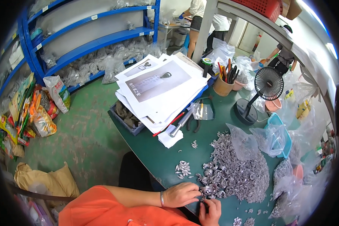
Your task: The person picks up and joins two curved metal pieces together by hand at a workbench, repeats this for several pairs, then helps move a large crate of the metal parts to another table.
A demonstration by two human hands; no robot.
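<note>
**Working small metal clips at the near edge of the pile**

Both hands meet at the near edge of the green counter (158,150), right where the big heap of grey metal clips (237,169) thins out toward the person. The left hand (180,194) is curled, its fingertips pinched narrow on a clip at the heap's near rim; the right hand (211,211) sits just beside it, fingers bent in on what looks like another small clip — the piece itself is too small to make out. A small separate cluster of clips (183,168) lies apart on the counter, to the left of the heap.

To do this step well, I judge it best to draw from the loose fringe of the heap rather than dig into the tangled middle, since the clips look hooked and likely to snag on one another. Keeping the two hands close and low over the counter means a dropped piece lands near — not on the floor. The small cluster should stay well clear of the heap so nothing mixes back in, and the clear plastic bags (267,139) at the far side need to stay off the working edge.
</note>
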